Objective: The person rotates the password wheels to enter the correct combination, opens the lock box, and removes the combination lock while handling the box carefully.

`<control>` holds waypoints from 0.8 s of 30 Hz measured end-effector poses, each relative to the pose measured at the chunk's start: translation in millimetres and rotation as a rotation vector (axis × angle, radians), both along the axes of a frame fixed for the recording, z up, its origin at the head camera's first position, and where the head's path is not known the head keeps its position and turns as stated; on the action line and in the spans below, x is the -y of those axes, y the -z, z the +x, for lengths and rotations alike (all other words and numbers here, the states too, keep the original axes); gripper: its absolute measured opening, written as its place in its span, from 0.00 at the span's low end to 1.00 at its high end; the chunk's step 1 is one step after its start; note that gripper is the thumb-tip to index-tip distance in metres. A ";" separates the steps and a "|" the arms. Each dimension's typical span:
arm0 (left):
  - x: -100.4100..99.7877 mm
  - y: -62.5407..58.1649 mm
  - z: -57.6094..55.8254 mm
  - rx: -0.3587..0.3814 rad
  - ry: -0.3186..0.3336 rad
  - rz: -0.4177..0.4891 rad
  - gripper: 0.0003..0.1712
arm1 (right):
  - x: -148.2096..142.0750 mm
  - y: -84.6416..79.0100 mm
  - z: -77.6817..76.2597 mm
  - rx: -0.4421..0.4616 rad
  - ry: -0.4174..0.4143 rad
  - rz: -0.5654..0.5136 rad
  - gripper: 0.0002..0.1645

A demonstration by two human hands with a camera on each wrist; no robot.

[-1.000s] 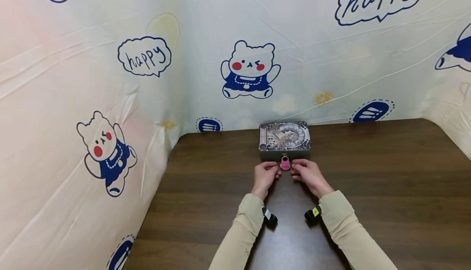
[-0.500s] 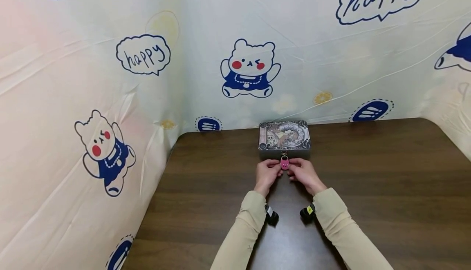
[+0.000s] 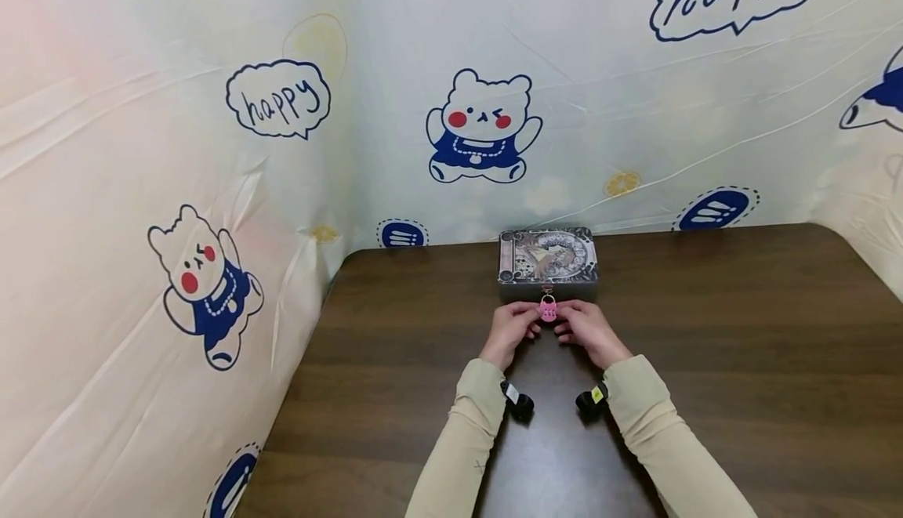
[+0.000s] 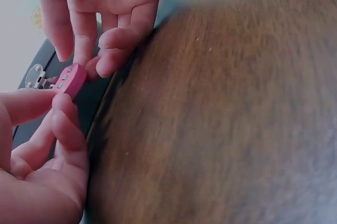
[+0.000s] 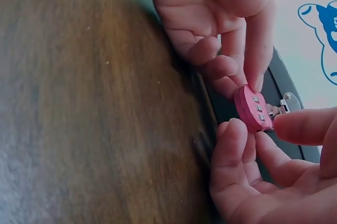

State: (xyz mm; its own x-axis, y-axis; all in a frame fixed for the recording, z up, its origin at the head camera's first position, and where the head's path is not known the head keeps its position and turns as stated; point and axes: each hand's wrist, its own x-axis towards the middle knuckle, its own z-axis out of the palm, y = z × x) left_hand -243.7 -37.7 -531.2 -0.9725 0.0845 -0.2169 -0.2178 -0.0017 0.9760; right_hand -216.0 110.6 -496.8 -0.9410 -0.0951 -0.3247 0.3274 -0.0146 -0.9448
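Pinching pink combination padlock [image 3: 548, 311] from opposite sides with left hand [image 3: 508, 334] and right hand [image 3: 591, 331]; one second ago, only near it. Attached at latch [image 4: 36, 75] on front of illustrated box [image 3: 547, 266], at far edge of bench [image 3: 705, 361]. Partly covered by fingers [image 5: 303, 126]. See three dials [image 5: 258, 108] in wrist views; too small to read. See lid artwork [image 3: 556, 254] in head view only.

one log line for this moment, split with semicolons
left hand: pinches lock; right hand: pinches lock; lock: pink, at clasp on box front; box: closed, on table
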 end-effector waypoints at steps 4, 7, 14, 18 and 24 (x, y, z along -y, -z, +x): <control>1.3 1.6 0.3 0.035 -0.001 0.056 0.12 | -0.8 -0.7 0.3 0.018 -0.007 -0.020 0.23; 1.2 2.7 0.0 0.071 0.000 0.114 0.12 | -1.1 0.4 -0.5 0.017 -0.008 -0.027 0.23; 0.4 3.9 0.6 0.107 -0.002 0.193 0.11 | -3.9 5.7 -1.6 0.015 -0.030 -0.110 0.24; 0.5 3.7 1.5 0.116 0.009 0.208 0.11 | -6.7 8.0 -1.5 0.022 -0.039 -0.168 0.24; -1.0 4.4 3.0 0.099 0.040 0.184 0.13 | -10.2 10.7 -1.3 0.017 -0.046 -0.239 0.24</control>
State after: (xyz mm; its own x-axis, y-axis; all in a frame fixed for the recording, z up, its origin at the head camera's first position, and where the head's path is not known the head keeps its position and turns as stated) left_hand -240.7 -36.7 -535.6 -0.9423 0.1699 -0.2885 -0.3161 -0.1668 0.9340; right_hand -217.3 120.8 -507.5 -0.9286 -0.2141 -0.3031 0.3483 -0.2215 -0.9108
